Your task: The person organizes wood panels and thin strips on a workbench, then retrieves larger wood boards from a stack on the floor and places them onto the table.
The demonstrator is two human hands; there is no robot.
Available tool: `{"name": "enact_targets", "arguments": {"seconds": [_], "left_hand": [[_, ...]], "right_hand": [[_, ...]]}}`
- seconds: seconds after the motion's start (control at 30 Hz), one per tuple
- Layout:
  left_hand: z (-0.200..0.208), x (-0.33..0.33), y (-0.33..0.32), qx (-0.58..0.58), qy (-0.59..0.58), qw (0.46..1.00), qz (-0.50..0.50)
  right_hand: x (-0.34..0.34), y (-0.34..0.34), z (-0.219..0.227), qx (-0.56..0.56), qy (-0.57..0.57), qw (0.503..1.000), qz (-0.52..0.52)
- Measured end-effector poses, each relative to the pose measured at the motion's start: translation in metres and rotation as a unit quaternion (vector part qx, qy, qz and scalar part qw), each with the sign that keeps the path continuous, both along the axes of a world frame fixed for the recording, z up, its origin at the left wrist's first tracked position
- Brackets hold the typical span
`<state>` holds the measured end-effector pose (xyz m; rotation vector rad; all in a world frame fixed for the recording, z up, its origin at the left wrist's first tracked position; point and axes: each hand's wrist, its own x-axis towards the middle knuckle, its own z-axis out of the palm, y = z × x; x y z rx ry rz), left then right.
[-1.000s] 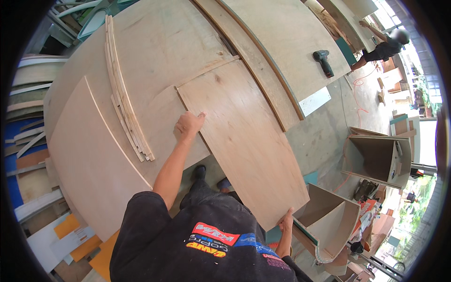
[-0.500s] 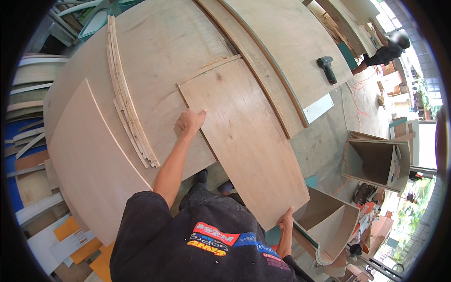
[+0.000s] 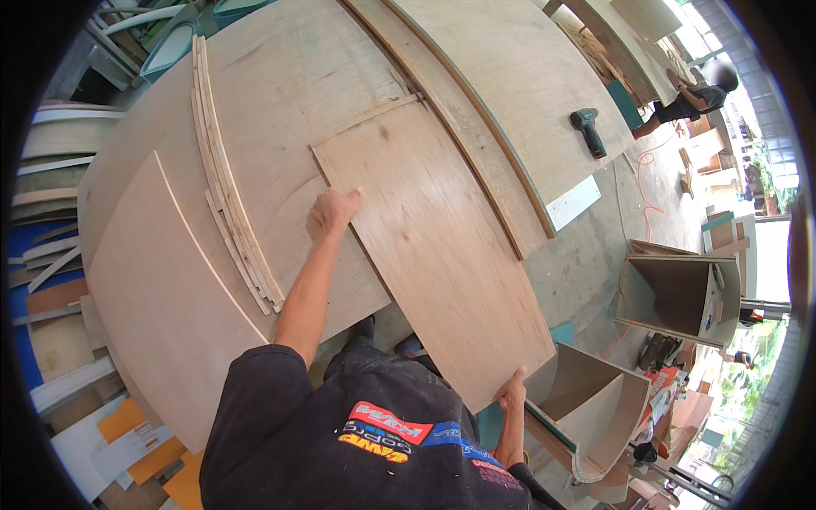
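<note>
Clock read from the board's middle.

Left-hand grip at 10 o'clock, clamped on the board's long edge: thumb on the upper face, fingertips out of sight. Right-hand grip at 5 o'clock, clamped on the near end, thumb on top, fingers mostly hidden beneath.

Wooden board: far end over the tabletop, near end jutting past its edge above the floor. Whether the far end touches the wood below, cannot tell.

Beside the board at 1 o'clock, a long plank runs along its right edge. Between 9 and 10, a bundle of thin strips, lengthwise. Farther, near 9, a large pale sheet.

At 2 o'clock, a dark drill on its side; farther out, a co-worker in dark clothes, near another wooden piece. Toward 3, an open box; between 4 and 5, a second, divided box, near the right hand.
</note>
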<state>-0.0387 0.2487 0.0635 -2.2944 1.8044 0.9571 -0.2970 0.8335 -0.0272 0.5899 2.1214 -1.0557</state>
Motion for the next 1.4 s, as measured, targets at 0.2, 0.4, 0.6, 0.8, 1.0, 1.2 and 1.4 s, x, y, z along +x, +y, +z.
{"name": "enact_targets", "arguments": {"seconds": [0.2, 0.4, 0.6, 0.8, 1.0, 1.2, 1.4], "left_hand": [[-0.031, 0.001, -0.022, -0.045, -0.02, 0.999, 0.017], [-0.037, 0.003, -0.045, -0.041, -0.023, 0.999, 0.02], [-0.049, 0.003, -0.072, -0.04, -0.024, 0.997, 0.058], [-0.041, 0.004, -0.09, -0.018, -0.029, 0.995, 0.092], [-0.027, 0.0, -0.1, -0.046, -0.052, 0.995, 0.077], [-0.044, 0.011, -0.13, -0.092, -0.009, 0.991, 0.1], [-0.03, 0.01, -0.155, -0.085, -0.024, 0.992, 0.093]], "right_hand": [[0.001, -0.017, -0.002, -0.047, -0.023, 0.999, 0.002], [0.0, -0.045, 0.012, -0.011, -0.079, 0.996, 0.036], [0.008, -0.067, 0.007, -0.052, -0.053, 0.997, 0.024], [0.011, -0.084, -0.003, -0.077, -0.052, 0.996, -0.002], [0.017, -0.111, 0.006, -0.078, -0.071, 0.994, -0.001], [0.019, -0.136, -0.004, -0.066, -0.05, 0.997, 0.007], [0.027, -0.192, 0.031, -0.013, -0.091, 0.995, 0.047]]}}
